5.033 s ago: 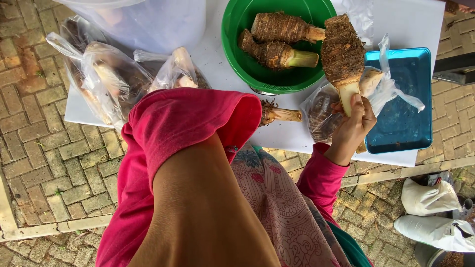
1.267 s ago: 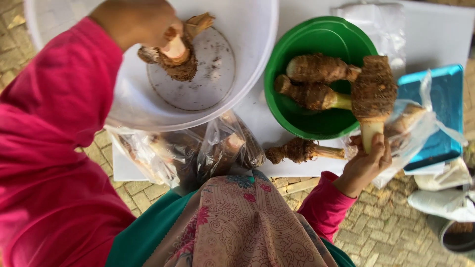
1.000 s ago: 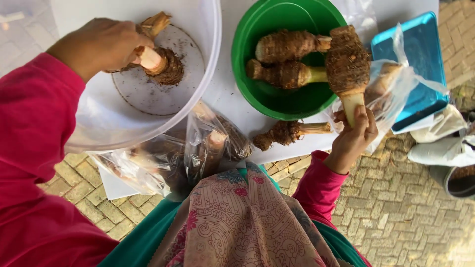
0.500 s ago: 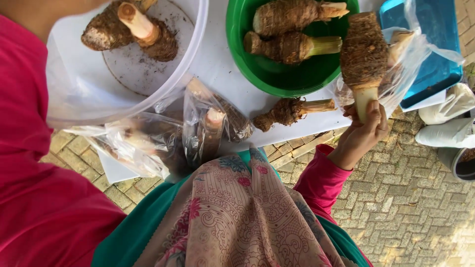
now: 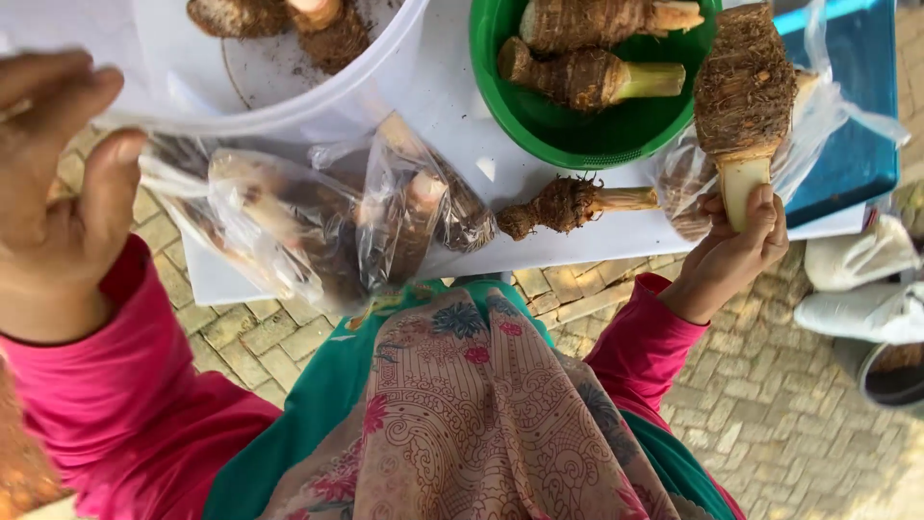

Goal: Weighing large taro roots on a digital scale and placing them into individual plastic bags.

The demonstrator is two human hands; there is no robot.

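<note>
At right of frame a taro root is held upright, stalk end pinched in the right hand, while the left hand, fingers loosely spread, is raised empty at far left.

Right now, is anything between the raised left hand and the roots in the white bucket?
Nothing visible. The left hand is empty beside the white bucket; only the rim lies between it and the roots, and the top is open.
</note>
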